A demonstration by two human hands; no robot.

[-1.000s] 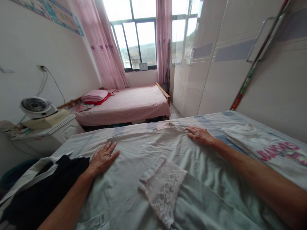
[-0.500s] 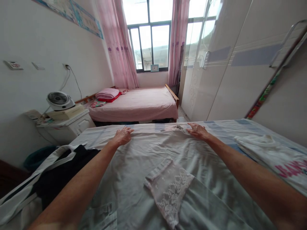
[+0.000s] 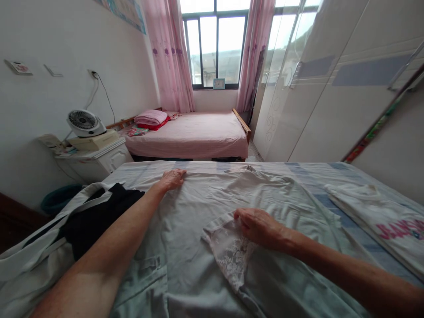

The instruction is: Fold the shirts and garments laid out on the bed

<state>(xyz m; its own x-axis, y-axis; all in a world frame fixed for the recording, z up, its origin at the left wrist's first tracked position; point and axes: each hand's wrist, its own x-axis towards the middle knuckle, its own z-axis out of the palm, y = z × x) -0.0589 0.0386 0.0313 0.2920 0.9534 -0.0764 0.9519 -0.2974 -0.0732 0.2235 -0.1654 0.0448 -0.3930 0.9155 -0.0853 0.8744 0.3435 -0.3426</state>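
A pale grey-green garment [image 3: 202, 194] lies spread out and wrinkled in front of me. My left hand [image 3: 172, 178] rests on its far left edge, fingers lying along the cloth. Nearer the middle, a triangular white lace panel [image 3: 228, 251] with a floral pattern lies over the garment. My right hand [image 3: 258, 226] has its fingers closed at the panel's upper right corner and hides part of the lace. A pocket-like flap [image 3: 149, 263] shows at the lower left of the garment.
Black clothing [image 3: 99, 216] with white straps lies to the left, and a folded white T-shirt [image 3: 374, 212] with pink lettering to the right. Both are on a blue-and-white striped sheet [image 3: 304, 170]. Beyond are a pink bed [image 3: 198, 132], a fan [image 3: 85, 123] and a wardrobe [image 3: 308, 106].
My right hand has left the garment's far right edge and come nearer to me, closing on the lace panel. My left hand stays at the far left edge. The view has shifted slightly.
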